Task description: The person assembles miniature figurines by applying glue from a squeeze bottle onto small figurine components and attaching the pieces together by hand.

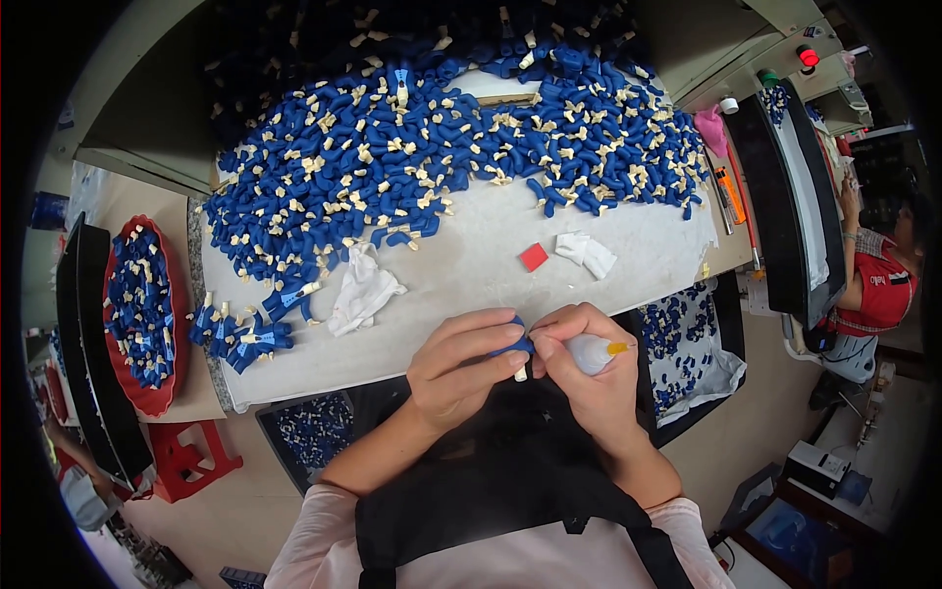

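Close to the table's front edge, my left hand is closed on a small blue toy part with a cream-coloured end. Most of that part is hidden behind my fingers. My right hand grips a translucent white squeeze bottle with an orange-yellow piece at its outer end. The bottle's other end is at the blue part; I cannot tell whether they touch. Beyond my hands spreads a large heap of similar blue arm-shaped parts with cream ends. A few joined blue figures lie at the table's left front corner.
On the pale table lie a crumpled white cloth, a red square and a folded white cloth. A red basket of blue parts stands left. Below right is a lined tray; a person sits far right.
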